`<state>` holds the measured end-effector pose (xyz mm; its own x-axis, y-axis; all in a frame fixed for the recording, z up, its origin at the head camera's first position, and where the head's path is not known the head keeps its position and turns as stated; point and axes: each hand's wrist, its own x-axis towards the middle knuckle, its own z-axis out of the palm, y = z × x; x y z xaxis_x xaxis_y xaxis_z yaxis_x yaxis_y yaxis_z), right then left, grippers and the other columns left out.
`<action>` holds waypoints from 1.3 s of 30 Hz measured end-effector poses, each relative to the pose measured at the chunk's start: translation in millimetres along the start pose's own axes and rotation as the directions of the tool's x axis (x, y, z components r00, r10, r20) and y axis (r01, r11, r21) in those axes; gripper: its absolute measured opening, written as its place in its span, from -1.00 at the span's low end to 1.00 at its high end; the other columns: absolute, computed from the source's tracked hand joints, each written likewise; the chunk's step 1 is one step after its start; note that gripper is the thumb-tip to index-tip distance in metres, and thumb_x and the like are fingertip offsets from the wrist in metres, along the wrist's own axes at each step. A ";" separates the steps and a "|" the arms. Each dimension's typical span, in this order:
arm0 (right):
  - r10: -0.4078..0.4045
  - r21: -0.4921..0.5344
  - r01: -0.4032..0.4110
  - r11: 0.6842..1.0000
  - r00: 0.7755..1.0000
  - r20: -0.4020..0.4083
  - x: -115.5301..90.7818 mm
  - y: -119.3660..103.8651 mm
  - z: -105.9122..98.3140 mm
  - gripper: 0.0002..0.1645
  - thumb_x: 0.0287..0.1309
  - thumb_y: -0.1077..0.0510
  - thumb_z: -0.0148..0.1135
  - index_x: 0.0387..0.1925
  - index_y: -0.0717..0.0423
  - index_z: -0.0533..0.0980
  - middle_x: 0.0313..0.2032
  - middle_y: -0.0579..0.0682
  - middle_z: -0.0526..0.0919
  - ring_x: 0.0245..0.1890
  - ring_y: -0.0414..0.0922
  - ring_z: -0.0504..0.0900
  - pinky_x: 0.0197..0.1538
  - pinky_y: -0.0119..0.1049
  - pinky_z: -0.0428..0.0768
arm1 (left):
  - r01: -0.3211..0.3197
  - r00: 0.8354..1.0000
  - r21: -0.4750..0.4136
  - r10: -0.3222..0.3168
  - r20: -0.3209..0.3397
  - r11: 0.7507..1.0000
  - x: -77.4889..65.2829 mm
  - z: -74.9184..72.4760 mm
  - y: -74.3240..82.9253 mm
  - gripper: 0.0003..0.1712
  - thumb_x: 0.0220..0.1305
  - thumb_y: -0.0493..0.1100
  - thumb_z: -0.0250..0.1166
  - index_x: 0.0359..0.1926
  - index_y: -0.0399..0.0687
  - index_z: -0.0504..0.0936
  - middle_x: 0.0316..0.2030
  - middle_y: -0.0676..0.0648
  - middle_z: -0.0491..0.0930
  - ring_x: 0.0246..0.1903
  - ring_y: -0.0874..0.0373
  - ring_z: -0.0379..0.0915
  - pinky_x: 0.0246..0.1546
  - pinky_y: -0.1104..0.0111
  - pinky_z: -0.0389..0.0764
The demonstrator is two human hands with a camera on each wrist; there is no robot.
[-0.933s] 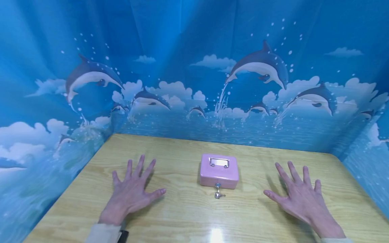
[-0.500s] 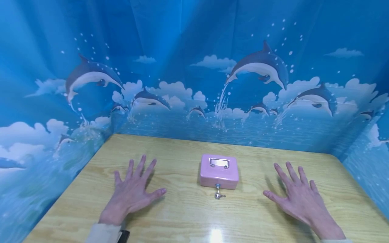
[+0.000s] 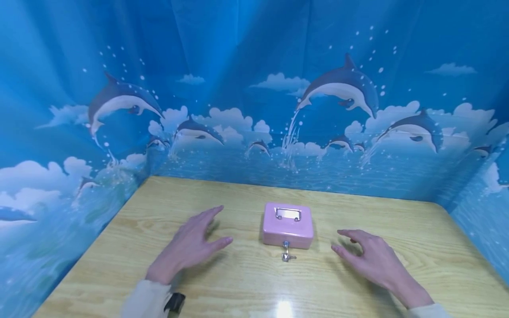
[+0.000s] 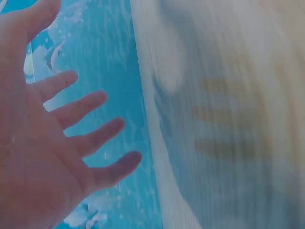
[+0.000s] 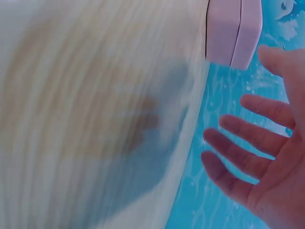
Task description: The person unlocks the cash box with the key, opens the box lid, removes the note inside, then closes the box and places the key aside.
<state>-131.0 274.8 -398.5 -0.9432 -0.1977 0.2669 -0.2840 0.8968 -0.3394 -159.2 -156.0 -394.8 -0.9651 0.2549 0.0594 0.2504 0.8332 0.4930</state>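
A small pink metal cash box (image 3: 287, 224) with a silver carrying handle (image 3: 288, 214) folded on its lid stands closed on the wooden table. Keys (image 3: 286, 256) on a ring hang from the lock at its front. To the left of the box, my left hand (image 3: 187, 247) is held above the table, fingers extended and thumb apart, holding nothing. On the right side, my right hand (image 3: 374, 258) hovers with loosely bent fingers, also holding nothing and apart from the box. The right wrist view shows the side of the box beyond the thumb of that hand.
The light wood table (image 3: 238, 287) meets a blue curtain (image 3: 238, 88) printed with dolphins and clouds at its back and sides. A black band (image 3: 175, 303) sits at the left wrist, by a pale sleeve (image 3: 147, 300).
Both hands have turned from palms down with spread fingers to thumbs nearer the top, and moved inward toward the box. The box and keys have stayed in place.
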 end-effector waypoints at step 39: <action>-0.132 0.292 0.064 0.954 0.967 0.219 23.4 -80.9 52.2 -0.79 0.27 -0.08 0.37 -0.22 -0.07 0.75 -0.51 -0.33 0.62 -0.57 -0.45 0.45 -0.50 -0.50 0.49 | -0.053 0.924 -0.325 0.170 0.343 0.944 97.8 38.3 46.8 0.25 0.02 0.24 0.57 0.62 0.24 0.06 0.25 -0.05 0.49 -0.11 0.17 0.52 -0.07 0.27 0.60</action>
<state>-139.1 176.9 -411.9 -0.9122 -0.3962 0.1048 -0.3815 0.7274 -0.5704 -239.0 -73.4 -399.2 -0.8231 0.5451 -0.1592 0.2625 0.6138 0.7445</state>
